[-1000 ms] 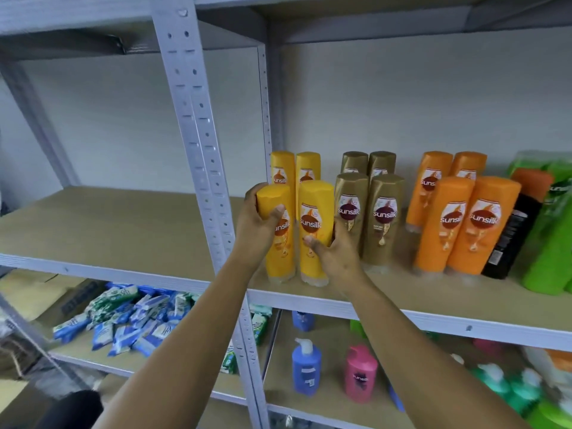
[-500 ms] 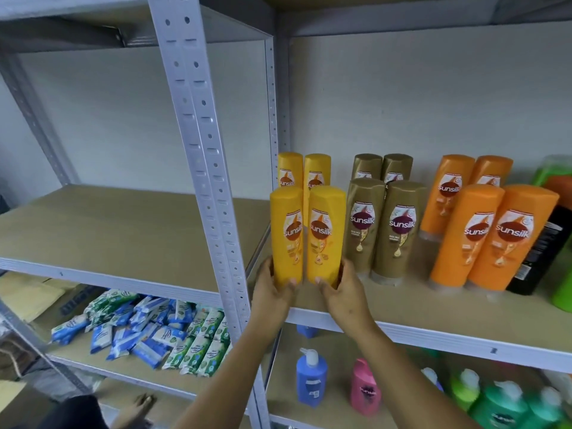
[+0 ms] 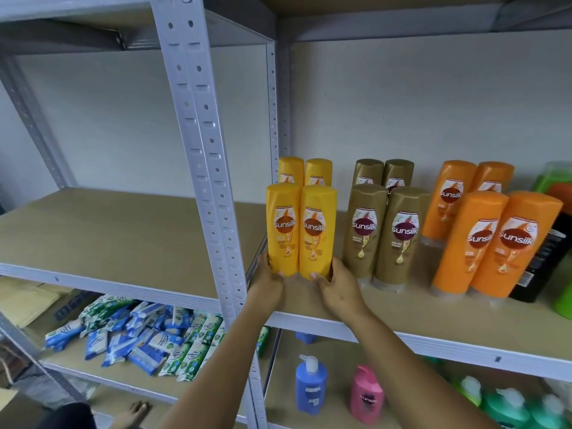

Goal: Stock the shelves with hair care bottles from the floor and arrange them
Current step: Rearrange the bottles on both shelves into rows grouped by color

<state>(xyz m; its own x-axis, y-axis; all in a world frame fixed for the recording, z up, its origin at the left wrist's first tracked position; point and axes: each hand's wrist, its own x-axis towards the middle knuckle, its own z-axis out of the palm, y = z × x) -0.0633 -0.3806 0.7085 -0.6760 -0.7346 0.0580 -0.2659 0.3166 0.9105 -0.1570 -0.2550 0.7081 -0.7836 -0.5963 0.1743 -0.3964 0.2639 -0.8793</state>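
Two yellow Sunsilk bottles stand upright side by side at the front left of the right-hand shelf. My left hand holds the base of the left yellow bottle, and my right hand holds the base of the right yellow bottle. Two more yellow bottles stand behind them. To the right stand several gold bottles and several orange bottles.
A grey slotted upright post rises just left of the yellow bottles. A black bottle and green bottles sit at far right. The lower shelves hold blue and green sachets, a blue pump bottle, a pink bottle and green pump bottles.
My hands slid from the bottles' upper parts down to their bases, and the two yellow bottles now stand squared up on the shelf. The camera moved closer and slightly left.
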